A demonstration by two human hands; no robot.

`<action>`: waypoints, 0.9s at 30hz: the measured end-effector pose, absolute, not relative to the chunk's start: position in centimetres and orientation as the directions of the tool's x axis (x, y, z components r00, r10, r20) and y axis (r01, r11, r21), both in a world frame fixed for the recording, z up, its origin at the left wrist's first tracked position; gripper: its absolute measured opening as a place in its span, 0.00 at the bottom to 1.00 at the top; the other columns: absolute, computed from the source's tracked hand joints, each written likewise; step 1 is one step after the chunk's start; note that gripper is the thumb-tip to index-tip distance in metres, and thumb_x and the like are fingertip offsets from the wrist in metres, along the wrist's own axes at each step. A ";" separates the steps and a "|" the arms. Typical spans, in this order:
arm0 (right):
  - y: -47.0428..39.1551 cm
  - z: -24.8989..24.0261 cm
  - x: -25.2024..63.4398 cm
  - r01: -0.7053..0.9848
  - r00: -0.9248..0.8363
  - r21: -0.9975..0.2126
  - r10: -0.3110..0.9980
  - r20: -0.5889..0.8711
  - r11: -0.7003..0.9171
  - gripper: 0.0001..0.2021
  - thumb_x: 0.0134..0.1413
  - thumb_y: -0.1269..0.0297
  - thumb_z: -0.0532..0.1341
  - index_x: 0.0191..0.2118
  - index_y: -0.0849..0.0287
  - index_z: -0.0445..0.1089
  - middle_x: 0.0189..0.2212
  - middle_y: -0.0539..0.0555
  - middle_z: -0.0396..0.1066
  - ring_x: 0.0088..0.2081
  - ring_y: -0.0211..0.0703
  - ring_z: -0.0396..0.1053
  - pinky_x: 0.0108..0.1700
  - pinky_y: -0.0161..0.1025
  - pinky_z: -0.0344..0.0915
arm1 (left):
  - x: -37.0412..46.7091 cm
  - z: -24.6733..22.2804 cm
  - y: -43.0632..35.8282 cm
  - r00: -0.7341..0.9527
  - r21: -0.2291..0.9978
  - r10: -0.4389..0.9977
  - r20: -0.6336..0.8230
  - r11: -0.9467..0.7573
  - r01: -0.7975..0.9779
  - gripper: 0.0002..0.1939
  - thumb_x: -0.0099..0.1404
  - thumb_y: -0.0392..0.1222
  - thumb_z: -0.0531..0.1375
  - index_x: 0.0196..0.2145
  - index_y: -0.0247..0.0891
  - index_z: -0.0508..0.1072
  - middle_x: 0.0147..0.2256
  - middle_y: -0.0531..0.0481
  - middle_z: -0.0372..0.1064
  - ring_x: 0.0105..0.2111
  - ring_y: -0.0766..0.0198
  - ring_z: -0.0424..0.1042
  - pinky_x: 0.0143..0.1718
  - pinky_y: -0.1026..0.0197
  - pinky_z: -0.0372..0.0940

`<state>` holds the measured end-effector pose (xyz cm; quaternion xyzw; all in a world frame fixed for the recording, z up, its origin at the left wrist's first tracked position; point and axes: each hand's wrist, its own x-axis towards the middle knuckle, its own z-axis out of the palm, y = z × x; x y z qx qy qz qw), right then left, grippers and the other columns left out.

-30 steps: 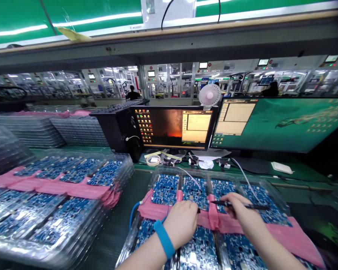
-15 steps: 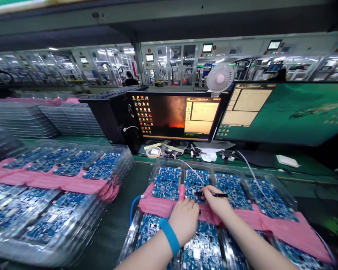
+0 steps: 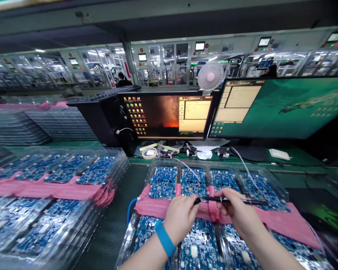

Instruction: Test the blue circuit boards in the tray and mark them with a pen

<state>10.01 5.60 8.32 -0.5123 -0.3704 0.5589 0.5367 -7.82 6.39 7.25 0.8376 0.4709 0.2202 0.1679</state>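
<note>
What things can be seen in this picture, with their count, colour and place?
circuit boards: many, blue, in clear trays in front and at left
pink sheets: several, pink, between the tray rows
pen: one, black, lying level above the front tray
monitors: two, dark frames, behind the trays
fan: one, white and pink, above the monitors
tape roll: one, pale, before the left monitor
empty tray stacks: several, clear, far left
wristband: one, blue, on the left wrist
left hand: at the pen's tip end
right hand: grips the pen
</note>
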 end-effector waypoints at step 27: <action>0.9 6.7 7.7 -0.147 -0.110 -0.986 0.992 -0.062 -0.078 0.24 0.57 0.48 0.46 0.46 0.60 0.66 0.25 0.52 0.65 0.20 0.38 0.57 0.21 0.33 0.54 | -6.4 9.9 3.2 0.642 0.898 0.748 0.170 -0.386 0.212 0.10 0.56 0.29 0.51 0.35 0.36 0.67 0.29 0.50 0.72 0.32 0.63 0.71 0.36 0.63 0.62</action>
